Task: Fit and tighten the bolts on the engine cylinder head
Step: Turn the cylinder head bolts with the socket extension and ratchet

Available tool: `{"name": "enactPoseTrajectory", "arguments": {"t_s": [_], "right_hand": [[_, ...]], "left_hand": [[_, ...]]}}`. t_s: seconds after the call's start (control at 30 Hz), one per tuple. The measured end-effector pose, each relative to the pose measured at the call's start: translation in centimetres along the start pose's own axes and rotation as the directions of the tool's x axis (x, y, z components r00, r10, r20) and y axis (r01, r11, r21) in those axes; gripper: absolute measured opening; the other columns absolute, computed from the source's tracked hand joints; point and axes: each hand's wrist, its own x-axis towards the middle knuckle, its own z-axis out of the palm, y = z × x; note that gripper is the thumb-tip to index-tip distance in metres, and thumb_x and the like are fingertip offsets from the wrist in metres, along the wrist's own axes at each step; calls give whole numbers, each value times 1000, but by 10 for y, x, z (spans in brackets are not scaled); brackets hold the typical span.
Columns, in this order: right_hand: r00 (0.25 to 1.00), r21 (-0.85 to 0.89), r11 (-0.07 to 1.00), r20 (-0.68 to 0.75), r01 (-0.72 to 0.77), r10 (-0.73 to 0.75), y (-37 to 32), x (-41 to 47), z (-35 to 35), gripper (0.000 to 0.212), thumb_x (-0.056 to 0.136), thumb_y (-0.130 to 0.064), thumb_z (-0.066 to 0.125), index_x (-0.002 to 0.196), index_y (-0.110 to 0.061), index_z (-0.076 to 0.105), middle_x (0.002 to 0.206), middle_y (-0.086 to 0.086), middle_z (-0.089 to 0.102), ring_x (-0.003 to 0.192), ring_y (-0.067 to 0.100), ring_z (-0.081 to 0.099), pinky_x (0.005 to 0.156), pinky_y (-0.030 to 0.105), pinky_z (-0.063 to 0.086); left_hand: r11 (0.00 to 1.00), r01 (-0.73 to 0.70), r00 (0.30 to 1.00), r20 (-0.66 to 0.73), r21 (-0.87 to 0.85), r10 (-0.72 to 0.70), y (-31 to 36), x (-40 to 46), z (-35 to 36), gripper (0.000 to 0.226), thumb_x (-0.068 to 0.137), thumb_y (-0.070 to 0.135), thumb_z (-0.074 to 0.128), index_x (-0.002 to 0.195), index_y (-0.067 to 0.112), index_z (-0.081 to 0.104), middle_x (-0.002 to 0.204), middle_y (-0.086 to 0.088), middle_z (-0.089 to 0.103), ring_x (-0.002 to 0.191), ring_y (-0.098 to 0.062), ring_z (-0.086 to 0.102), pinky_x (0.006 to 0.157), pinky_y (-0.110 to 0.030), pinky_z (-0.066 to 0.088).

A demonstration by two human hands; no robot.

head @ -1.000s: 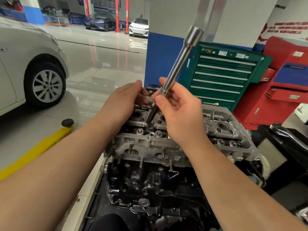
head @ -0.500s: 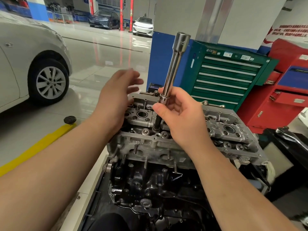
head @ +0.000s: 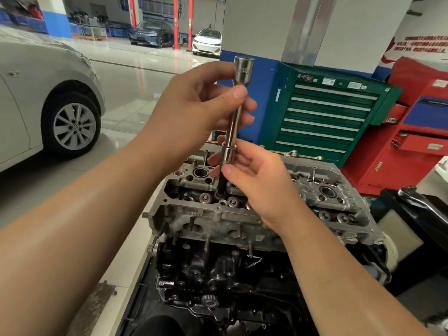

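Now my left hand (head: 194, 105) pinches the upper shaft of the long extension bar (head: 234, 124), thumb across the front and fingers curled behind, just under its square-drive end. To the right and lower, my right hand (head: 254, 180) has its grip on the socket collar, thumb and fingertips closed round it. Below that, a dark bit runs down to a bolt (head: 219, 195) seated in the cylinder head (head: 218, 214), which sits on the engine block in front of me. To do this well, I judge I should keep the bar in line with the bolt, steady the top lightly, and spin from the collar by fingers until the threads run freely, saving real force for a wrench.
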Motion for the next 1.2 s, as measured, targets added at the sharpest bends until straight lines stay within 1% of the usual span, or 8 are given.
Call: {"name": "enactPoseTrajectory", "arguments": {"t_s": [0.2,0.47,0.63,0.77,0.83,1.0,1.1,1.2], "right_hand": [[996,-65,997,-83,-42,37,5,4,3,35,74,-32,85,105,-37,69,103,-8,77,96,13,74,89,38,58],[997,-32,999,-82,-12,9,3,1,0,32,86,-19,72,109,-42,71,110,-10,76,107,12,72,102,44,54],[994,-66,997,-97,-46,40,4,4,2,36,74,-41,82,106,-37,67,102,-9,75,91,10,72,83,32,59],[999,63,998,-54,-2,5,3,1,0,27,93,-27,68,119,-31,70,115,-5,75,110,15,71,99,35,55],[997,90,996,-70,-3,10,2,0,0,29,94,-16,62,117,-32,70,113,-4,76,105,17,73,94,31,57],[991,-5,999,-127,-32,31,4,4,2,28,82,-32,79,105,-40,66,105,-11,74,98,11,72,93,42,59],[992,24,999,-117,-39,42,3,4,1,31,83,-39,77,112,-39,67,110,-13,74,105,8,71,96,40,57],[998,69,997,-31,-47,49,3,2,1,31,94,-19,65,121,-33,67,118,-11,75,113,9,70,102,35,52]], "left_hand": [[965,-36,993,-100,260,64,1,0,3,36,86,21,85,118,8,73,100,-22,71,95,-43,69,82,-54,62],[991,7,1000,5,137,-8,6,1,0,46,95,10,72,137,22,58,105,-3,79,98,-24,77,90,-52,62],[939,-29,994,-92,342,64,8,0,5,48,78,24,88,122,25,69,92,-10,71,84,-34,73,80,-50,62],[984,45,999,-33,170,-40,10,2,2,54,86,9,84,134,18,62,95,-10,80,87,-26,79,86,-47,64],[991,69,997,26,113,-73,11,1,0,53,93,7,76,140,18,55,104,-7,80,95,-22,79,89,-45,63],[931,35,994,-105,363,4,9,2,8,44,81,23,88,120,27,69,101,-7,72,88,-31,72,82,-48,63],[950,83,984,-176,302,-30,8,1,6,46,78,21,92,120,21,73,97,-18,72,86,-33,75,82,-48,63],[981,121,989,-107,155,-105,9,-1,2,50,84,12,86,130,15,67,102,-16,78,90,-25,79,87,-45,64]]}}
